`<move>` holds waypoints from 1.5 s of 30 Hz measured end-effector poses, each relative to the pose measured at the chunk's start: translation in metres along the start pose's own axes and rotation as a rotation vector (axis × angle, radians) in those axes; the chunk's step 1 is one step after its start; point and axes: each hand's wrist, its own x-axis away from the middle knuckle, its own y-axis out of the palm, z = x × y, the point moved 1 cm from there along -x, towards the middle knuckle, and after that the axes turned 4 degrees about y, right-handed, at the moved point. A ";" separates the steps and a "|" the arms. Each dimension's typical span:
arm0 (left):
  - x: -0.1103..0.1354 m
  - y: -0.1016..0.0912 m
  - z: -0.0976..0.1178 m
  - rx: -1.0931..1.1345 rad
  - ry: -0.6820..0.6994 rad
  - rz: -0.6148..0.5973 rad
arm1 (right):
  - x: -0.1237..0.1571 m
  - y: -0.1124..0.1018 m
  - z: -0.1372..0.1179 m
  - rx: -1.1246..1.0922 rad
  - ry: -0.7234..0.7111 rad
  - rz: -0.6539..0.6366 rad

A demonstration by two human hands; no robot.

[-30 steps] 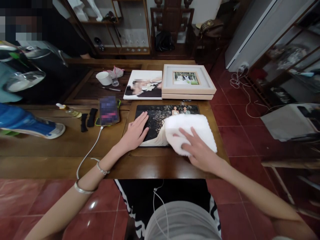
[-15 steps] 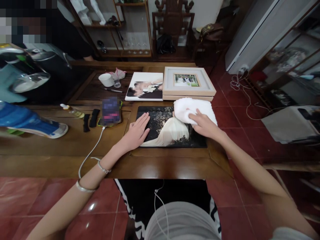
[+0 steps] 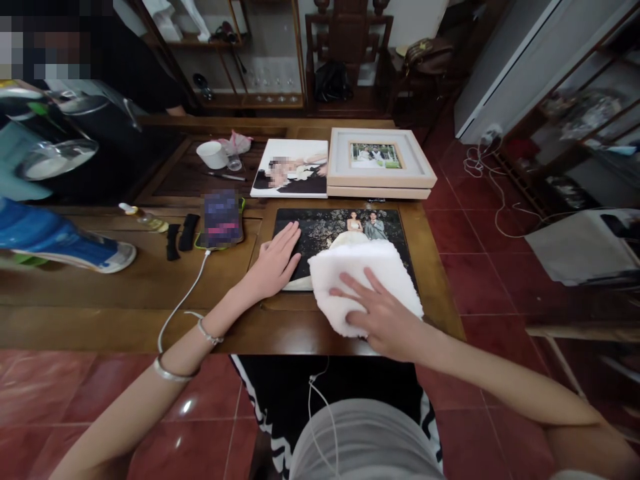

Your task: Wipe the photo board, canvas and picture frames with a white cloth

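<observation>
A dark photo panel [image 3: 315, 230] with a couple in wedding clothes lies flat on the wooden table. My left hand [image 3: 277, 261] rests flat on its left edge, fingers stretched out and holding nothing. A white fluffy towel [image 3: 370, 267] covers the panel's lower right part and hangs over its near edge. My right hand [image 3: 383, 320] has hold of the towel, pressing it down from above with its fingers apart. The couple's figures show above the towel; much of the pale dress is hidden under it.
Behind the panel lie a white photo print [image 3: 290, 170] and stacked light wooden frames [image 3: 380, 160]. To the left are a phone [image 3: 221, 220] on a white cable, a dropper bottle [image 3: 145, 218] and a blue bottle [image 3: 60, 233]. Another person [image 3: 130, 67] is at the far left.
My right hand has drawn the towel from the panel's upper right down toward me and leftward, uncovering the couple's figures. My left hand stays in place.
</observation>
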 end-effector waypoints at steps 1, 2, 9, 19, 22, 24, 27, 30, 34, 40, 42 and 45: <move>0.000 0.000 0.000 0.001 0.002 -0.002 | -0.005 -0.003 0.006 0.013 0.004 -0.005; 0.000 0.000 -0.001 0.002 0.007 -0.002 | -0.012 -0.007 0.014 0.032 0.016 -0.005; 0.000 0.002 -0.004 0.008 0.023 0.018 | -0.089 -0.034 0.088 0.142 0.224 0.070; 0.000 0.002 -0.003 0.033 -0.004 -0.016 | -0.053 0.004 0.011 0.127 0.108 0.026; 0.000 0.001 -0.003 0.033 -0.005 -0.026 | -0.027 0.011 -0.018 0.087 -0.014 0.006; 0.000 0.000 -0.003 0.033 0.007 -0.023 | -0.023 0.008 -0.020 0.062 -0.038 -0.015; 0.000 0.001 -0.003 0.025 0.025 -0.018 | -0.035 -0.003 0.000 0.069 0.004 -0.035; 0.000 0.002 -0.004 0.018 0.019 0.004 | -0.063 -0.017 0.036 0.136 0.118 -0.001; 0.000 0.003 -0.003 0.025 0.019 0.021 | -0.103 -0.031 0.076 0.193 0.282 0.092; 0.000 0.003 -0.005 0.028 0.022 0.017 | -0.117 -0.021 0.065 0.204 0.280 0.087; 0.000 0.003 -0.005 0.039 0.021 0.014 | -0.101 -0.012 0.043 0.195 0.217 0.037; 0.000 0.002 -0.005 0.041 0.024 -0.003 | -0.068 -0.001 0.006 0.149 0.111 -0.037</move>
